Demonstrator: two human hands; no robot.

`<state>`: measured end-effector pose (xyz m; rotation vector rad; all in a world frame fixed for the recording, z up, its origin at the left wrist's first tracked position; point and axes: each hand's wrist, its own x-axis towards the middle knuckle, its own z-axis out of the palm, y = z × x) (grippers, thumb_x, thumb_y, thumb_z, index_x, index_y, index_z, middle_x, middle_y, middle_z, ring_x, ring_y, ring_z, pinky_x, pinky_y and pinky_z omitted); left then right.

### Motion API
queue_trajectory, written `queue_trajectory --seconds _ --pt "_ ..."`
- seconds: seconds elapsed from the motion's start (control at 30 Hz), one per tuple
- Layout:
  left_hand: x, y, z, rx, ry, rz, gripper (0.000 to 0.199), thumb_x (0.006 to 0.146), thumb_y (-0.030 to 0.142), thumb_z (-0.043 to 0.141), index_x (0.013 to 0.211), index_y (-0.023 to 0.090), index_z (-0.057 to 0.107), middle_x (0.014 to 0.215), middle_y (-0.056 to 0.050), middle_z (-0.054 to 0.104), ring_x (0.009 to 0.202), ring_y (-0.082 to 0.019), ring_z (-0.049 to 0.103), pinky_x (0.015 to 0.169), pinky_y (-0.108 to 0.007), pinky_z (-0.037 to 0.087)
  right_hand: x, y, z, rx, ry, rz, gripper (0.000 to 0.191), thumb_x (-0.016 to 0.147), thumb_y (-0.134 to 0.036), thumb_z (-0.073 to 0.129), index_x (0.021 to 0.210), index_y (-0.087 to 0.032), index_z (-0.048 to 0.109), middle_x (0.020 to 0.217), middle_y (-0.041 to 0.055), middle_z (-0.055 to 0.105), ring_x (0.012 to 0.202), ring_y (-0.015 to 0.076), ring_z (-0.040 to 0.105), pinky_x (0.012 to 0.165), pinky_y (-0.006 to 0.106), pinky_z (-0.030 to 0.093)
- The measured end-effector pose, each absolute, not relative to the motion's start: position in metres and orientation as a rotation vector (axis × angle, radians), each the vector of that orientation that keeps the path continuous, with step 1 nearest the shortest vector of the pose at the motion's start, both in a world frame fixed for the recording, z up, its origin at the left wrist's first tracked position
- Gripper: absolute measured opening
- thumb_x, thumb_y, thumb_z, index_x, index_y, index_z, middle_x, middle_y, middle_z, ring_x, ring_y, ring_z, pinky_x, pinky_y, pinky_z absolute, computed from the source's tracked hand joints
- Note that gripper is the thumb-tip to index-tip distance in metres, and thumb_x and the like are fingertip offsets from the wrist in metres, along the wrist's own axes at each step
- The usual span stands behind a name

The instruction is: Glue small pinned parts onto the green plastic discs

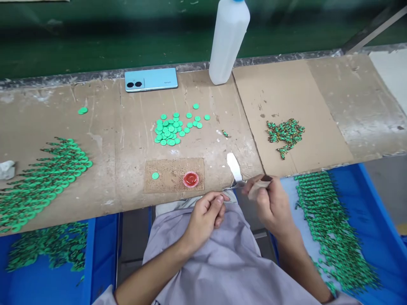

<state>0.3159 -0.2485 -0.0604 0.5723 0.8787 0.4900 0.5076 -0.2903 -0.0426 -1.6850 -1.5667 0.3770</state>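
"What's the left hand [203, 215] doing down there?"

"It's hovering over the lap, just short of the table [108, 176]. The fingers are curling in tightly and the thumb is pressing against the forefinger. Something tiny may be sitting at the tips, but from here I'm failing to tell."

"And the right hand [275, 207]?"

"That one's closing around a tan handle [258, 189], with no gap showing in the grip. A pale blade [234, 167] is pointing away over the table edge, its narrow end reaching close to those fingers. Whether it's joining the handle, I'm not seeing clearly."

"Where are the buttons lying?"

"The green buttons [167, 131] are lying in a loose heap, beyond the left hand and off to its left. One single button [155, 176] is resting nearer, on the brown mat [168, 187]. A small red dish [190, 185] is sitting on that mat too, just ahead of the left hand."

"And those little green-and-gold pieces [286, 133]?"

"They're piling up on the cardboard [321, 144], straight beyond the right hand and well apart from it."
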Motion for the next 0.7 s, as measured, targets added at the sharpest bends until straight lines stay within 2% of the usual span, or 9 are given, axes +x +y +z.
queue_trajectory --seconds 0.1,0.2,0.23,0.3,0.4,0.47,0.7 --pt "0.316 -0.249 -0.063 0.671 0.9 0.482 0.053 0.092 0.067 0.07 0.096 0.014 0.069 0.062 0.003 0.059 0.043 -0.005 0.037 0.042 -0.02 0.023 0.495 -0.294 -0.045 -1.657 -1.631 0.545 0.021 0.109 -0.017 0.038 0.117 -0.021 0.057 0.072 -0.0019 0.065 0.056 0.0174 0.064 0.055 0.028 0.05" --pt "0.318 -0.248 -0.063 0.675 0.901 0.441 0.054 0.094 0.067 0.066 0.094 0.014 0.068 0.062 0.003 0.06 0.042 -0.006 0.037 0.04 -0.02 0.023 0.487 -0.297 -0.054 -1.692 -1.862 0.401 0.022 0.114 -0.024 0.041 0.127 -0.018 0.058 0.088 0.0049 0.076 0.066 0.0202 0.073 0.055 0.029 0.05" --pt "0.319 -0.248 -0.063 0.671 0.901 0.433 0.053 0.094 0.067 0.066 0.094 0.014 0.067 0.061 0.003 0.059 0.041 -0.006 0.037 0.04 -0.02 0.022 0.487 -0.298 -0.057 -1.699 -1.905 0.319 0.023 0.115 -0.026 0.04 0.127 -0.017 0.058 0.091 0.0065 0.077 0.068 0.0205 0.075 0.055 0.029 0.05" --pt "0.322 -0.248 -0.063 0.664 0.901 0.423 0.052 0.093 0.067 0.065 0.092 0.015 0.065 0.061 0.004 0.058 0.04 -0.005 0.036 0.039 -0.02 0.022 0.488 -0.3 -0.061 -1.7 -1.95 0.198 0.023 0.117 -0.028 0.04 0.123 -0.016 0.059 0.085 0.0049 0.077 0.063 0.0191 0.073 0.054 0.029 0.048" --pt "0.325 -0.25 -0.06 0.676 0.895 0.418 0.05 0.094 0.067 0.062 0.091 0.017 0.061 0.06 0.006 0.057 0.037 -0.005 0.034 0.037 -0.019 0.021 0.491 -0.303 -0.062 -1.655 -2.025 0.134 0.023 0.117 -0.025 0.04 0.113 -0.016 0.061 0.074 0.0003 0.07 0.056 0.0164 0.067 0.053 0.028 0.045" --pt "0.326 -0.251 -0.058 0.732 0.897 0.433 0.047 0.097 0.065 0.059 0.091 0.018 0.057 0.058 0.007 0.055 0.037 -0.005 0.034 0.036 -0.019 0.023 0.493 -0.304 -0.061 -1.627 -2.089 0.129 0.026 0.116 -0.022 0.039 0.109 -0.016 0.063 0.073 -0.0001 0.067 0.055 0.0152 0.064 0.052 0.028 0.043" --pt "0.322 -0.248 -0.05 0.886 0.881 0.425 0.038 0.105 0.057 0.049 0.09 0.022 0.052 0.051 0.01 0.047 0.037 -0.008 0.031 0.035 -0.019 0.027 0.486 -0.306 -0.064 -1.64 -2.03 -0.02 0.019 0.114 -0.017 0.049 0.119 -0.013 0.066 0.073 -0.0004 0.066 0.055 0.0126 0.061 0.056 0.027 0.042"
